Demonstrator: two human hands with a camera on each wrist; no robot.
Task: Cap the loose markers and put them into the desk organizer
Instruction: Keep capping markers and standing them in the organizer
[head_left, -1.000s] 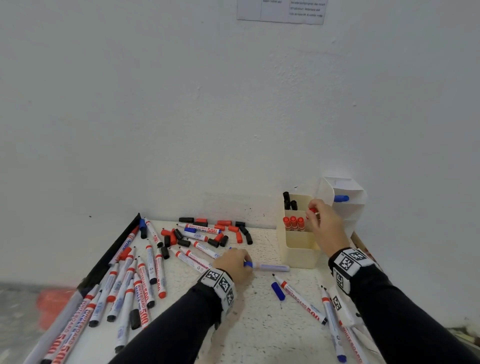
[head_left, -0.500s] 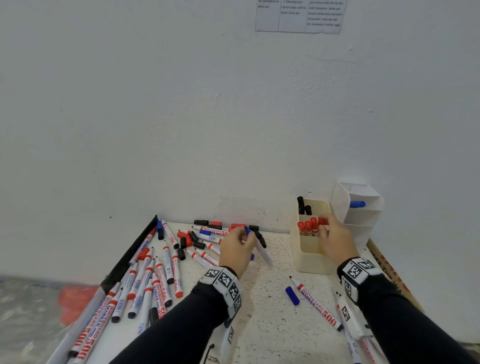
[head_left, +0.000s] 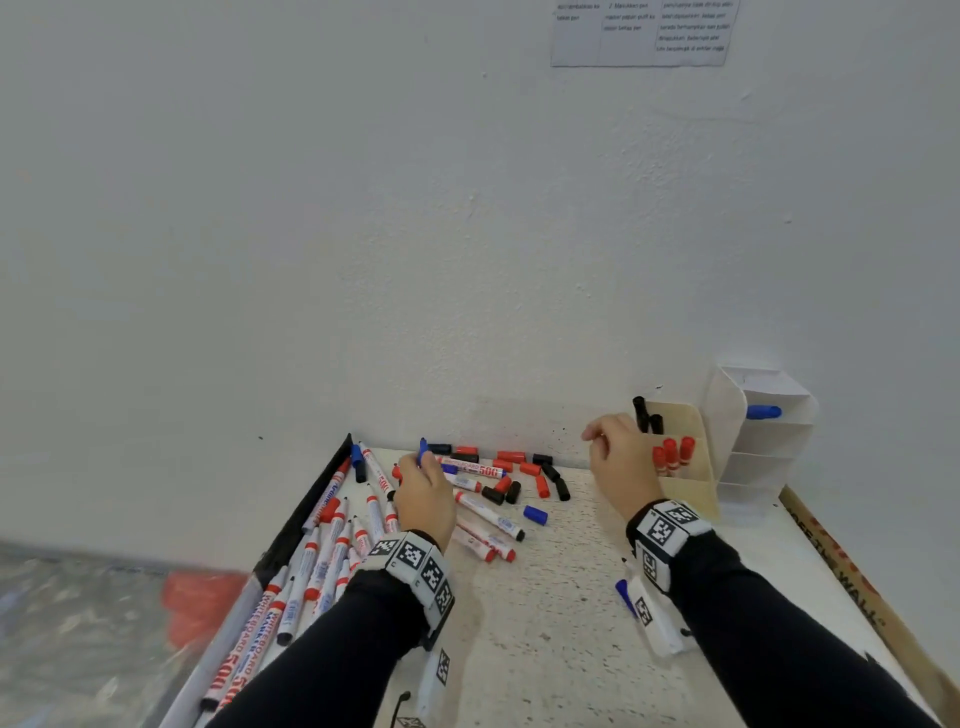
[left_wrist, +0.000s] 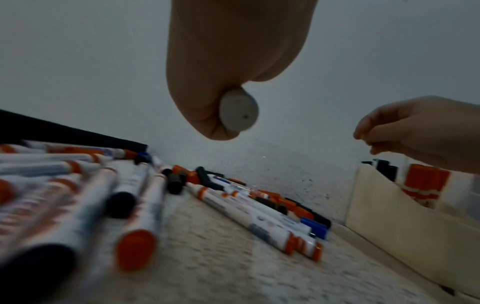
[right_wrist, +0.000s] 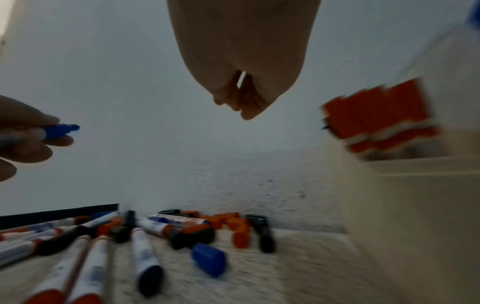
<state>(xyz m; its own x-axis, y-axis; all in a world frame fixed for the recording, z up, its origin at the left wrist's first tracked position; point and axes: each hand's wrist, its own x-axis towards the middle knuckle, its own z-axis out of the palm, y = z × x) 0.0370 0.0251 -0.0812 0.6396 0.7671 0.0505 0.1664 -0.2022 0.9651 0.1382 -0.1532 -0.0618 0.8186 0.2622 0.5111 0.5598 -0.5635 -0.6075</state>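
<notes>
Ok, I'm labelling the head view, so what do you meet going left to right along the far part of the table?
Left hand holding an uncapped blue marker → loose blue cap → right hand → red-capped markers in the cream organizer → white compartment organizer with one blue-capped marker.

The head camera looks forward and down over both forearms at the worktop (head_left: 545, 623) and wall. Each wrist camera sits low, close under its own hand, facing the wall (both blurred). All three share the scattered markers (head_left: 488, 514) and the cream organizer (head_left: 685, 488); each wrist view catches the opposite hand.
</notes>
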